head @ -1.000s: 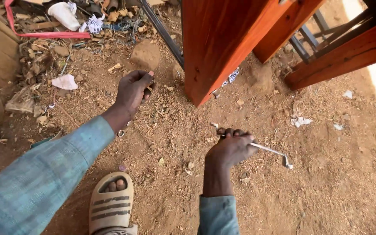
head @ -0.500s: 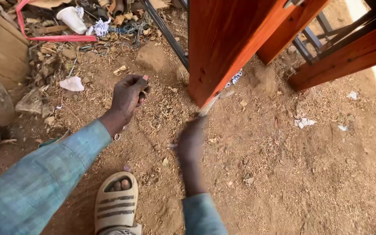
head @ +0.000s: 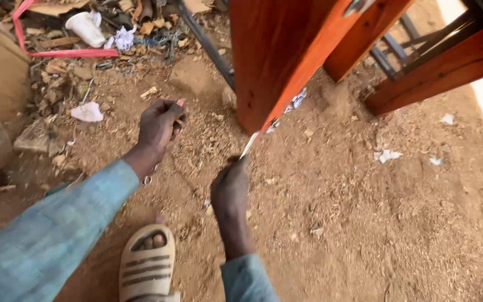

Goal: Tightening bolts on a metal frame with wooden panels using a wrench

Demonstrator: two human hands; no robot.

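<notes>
Metal tool [head: 249, 145]: thin, silver, held in the right hand [head: 230, 190], its tip raised to the lower edge of the red-brown wooden panel [head: 275, 56]. Whether the tip touches the wood cannot be told. Right hand is fisted around the tool's lower end, back of hand toward the camera. Left hand [head: 160, 124] hangs apart to the left above the dirt [head: 364, 223], fingers curled loosely inward; whether it grips anything cannot be told. Both sleeves are light blue. A tan sandal [head: 147, 263] stands below, between the arms. Scrap wood, white paper bits and a red strip [head: 68, 53] lie at upper left.
</notes>
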